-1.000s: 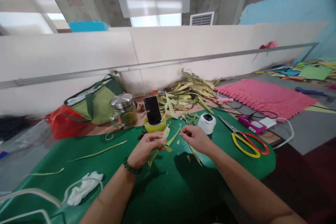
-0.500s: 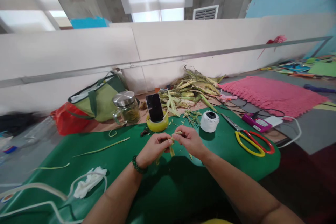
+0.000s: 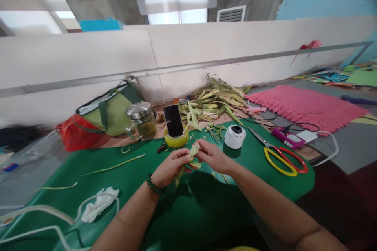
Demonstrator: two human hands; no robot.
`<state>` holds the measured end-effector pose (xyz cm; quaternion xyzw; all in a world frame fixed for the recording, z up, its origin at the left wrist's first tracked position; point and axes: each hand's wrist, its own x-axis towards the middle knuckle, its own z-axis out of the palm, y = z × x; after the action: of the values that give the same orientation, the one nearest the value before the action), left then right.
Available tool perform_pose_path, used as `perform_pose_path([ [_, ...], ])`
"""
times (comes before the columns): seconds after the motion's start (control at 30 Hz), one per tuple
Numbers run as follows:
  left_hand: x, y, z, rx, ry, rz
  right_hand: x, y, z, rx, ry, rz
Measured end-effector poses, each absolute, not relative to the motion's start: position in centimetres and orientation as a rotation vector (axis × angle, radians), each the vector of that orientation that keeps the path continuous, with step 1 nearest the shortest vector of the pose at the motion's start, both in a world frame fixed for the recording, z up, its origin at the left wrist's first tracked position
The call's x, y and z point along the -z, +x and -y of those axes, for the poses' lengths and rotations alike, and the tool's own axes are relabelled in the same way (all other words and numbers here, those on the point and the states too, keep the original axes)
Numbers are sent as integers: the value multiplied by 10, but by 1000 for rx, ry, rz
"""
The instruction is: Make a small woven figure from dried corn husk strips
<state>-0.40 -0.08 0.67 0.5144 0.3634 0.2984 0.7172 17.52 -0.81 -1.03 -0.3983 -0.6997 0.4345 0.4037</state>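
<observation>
Pale green husk strips [image 3: 194, 150] are held between my two hands above the green mat [image 3: 123, 196]. My left hand [image 3: 173, 165], with a beaded bracelet at the wrist, pinches them, and some strip ends hang below its fingers. Fingers of my right hand [image 3: 212, 156] are closed on the upper end of the strips. Just beyond stands a phone [image 3: 173, 120] propped in a yellow tape roll [image 3: 176, 140]. A white spool of thread [image 3: 235, 137] is to the right of my right hand.
Scissors [image 3: 279, 157] with red and yellow handles lie at the right, beside a purple power strip [image 3: 288, 137]. A husk pile [image 3: 218, 100] is at the back. Left are a glass jar [image 3: 143, 123], a green bag [image 3: 118, 110], crumpled tissue [image 3: 100, 205] and a white cable [image 3: 38, 208].
My right fingers have shifted a little, and a wider, pale piece of husk now stands up between the hands. Another strip end points right below them.
</observation>
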Motion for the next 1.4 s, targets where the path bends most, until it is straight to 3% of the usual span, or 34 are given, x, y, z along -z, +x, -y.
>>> perform_pose_path([
  [0.7,-9,-7,-2,-740,1102,-896,-3,173,11,-976,-1103,1889],
  [0.87,-10,-9,-4,-818,1368,-1025,-5,182,23,-687,-1302,2137],
  [1.07,-6,-1,6,-593,1741,-1052,-18,180,39,-145,-1135,2512],
  [1.17,-6,-1,10,-456,1768,-951,-24,183,19,-426,-1042,2510],
  [1.3,-10,-6,9,-409,1572,-756,-12,187,-17,-1201,-880,2176],
  [1.4,-13,-10,6,-528,1396,-737,7,183,-21,-1389,-897,1943],
])
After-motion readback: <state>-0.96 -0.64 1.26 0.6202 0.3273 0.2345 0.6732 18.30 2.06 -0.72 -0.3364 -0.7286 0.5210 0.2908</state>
